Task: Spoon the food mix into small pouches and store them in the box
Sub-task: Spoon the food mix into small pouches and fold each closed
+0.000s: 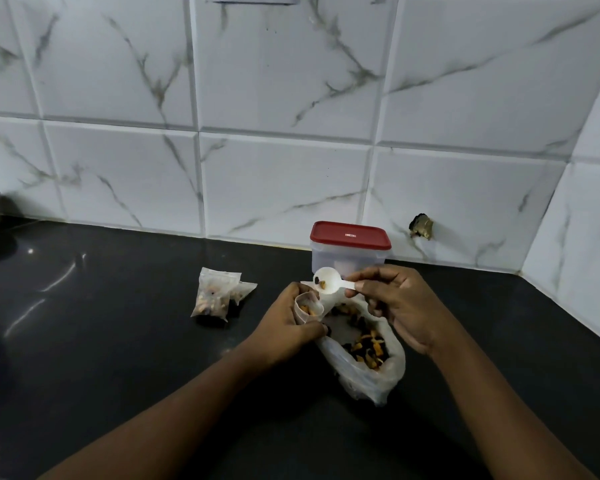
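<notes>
Pinching the white spoon point(328, 279) by the end of its handle, the right hand point(399, 306) has thumb and forefinger closed on it and the other fingers loosely curled. The spoon's long axis runs nearly level from left to right, bowl at the left and handle toward the right hand. The hollow faces the camera with a few bits in it. The bowl hangs just above the mouth of a small pouch point(309, 308). The left hand point(288, 327) grips the pouch with curled fingers, its mouth open upward and orange pieces inside. Just right of the pouch lies the open bag point(368, 372) of mix point(364, 348), its long axis running from the hands toward the near right. The box point(349, 258), red lid point(350, 235) on, stands behind the hands against the back wall point(291, 185). 2 filled pouches point(215, 296) lie to the left, apart from the hands. The dark counter point(118, 341) stretches wide to the left and in front of the arms. It ends at the back wall behind and at the side wall point(575, 254) on the right.
</notes>
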`<move>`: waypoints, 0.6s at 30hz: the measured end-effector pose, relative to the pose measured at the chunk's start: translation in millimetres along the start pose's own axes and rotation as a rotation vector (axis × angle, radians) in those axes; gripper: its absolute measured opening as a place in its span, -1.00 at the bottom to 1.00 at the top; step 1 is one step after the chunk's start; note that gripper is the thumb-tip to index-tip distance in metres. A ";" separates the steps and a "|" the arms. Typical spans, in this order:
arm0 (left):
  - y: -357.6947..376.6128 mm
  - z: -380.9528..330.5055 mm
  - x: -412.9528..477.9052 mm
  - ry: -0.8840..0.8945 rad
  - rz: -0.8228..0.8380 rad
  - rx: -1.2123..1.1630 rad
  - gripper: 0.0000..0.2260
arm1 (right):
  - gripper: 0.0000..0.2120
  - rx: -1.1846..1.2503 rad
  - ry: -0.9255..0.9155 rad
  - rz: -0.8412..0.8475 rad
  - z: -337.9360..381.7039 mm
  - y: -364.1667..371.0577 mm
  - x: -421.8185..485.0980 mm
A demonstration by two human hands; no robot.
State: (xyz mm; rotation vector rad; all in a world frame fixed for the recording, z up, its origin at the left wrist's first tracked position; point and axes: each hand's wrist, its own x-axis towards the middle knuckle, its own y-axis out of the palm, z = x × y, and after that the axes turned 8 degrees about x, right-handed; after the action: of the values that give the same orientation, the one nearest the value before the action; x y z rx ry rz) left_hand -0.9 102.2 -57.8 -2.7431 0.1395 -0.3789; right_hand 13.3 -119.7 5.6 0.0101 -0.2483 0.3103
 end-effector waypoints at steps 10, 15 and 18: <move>1.9 0.8 1.1 0.004 -0.021 -0.023 -0.52 | -0.75 -0.585 -0.153 0.139 -3.1 11.3 -2.3; 0.4 3.8 1.4 -0.007 -0.009 -0.002 -0.60 | -0.83 -0.363 -0.198 -0.066 8.9 -3.1 -1.6; -0.1 2.4 -0.5 -0.002 -0.034 -0.021 -0.57 | -0.88 -0.423 -0.052 -0.155 9.4 -22.9 2.0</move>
State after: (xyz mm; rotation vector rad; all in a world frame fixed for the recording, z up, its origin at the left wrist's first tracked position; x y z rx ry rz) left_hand -0.7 103.2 -60.1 -2.7700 0.0974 -0.3860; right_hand 19.8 -141.5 15.8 -0.3790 -0.3593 0.0985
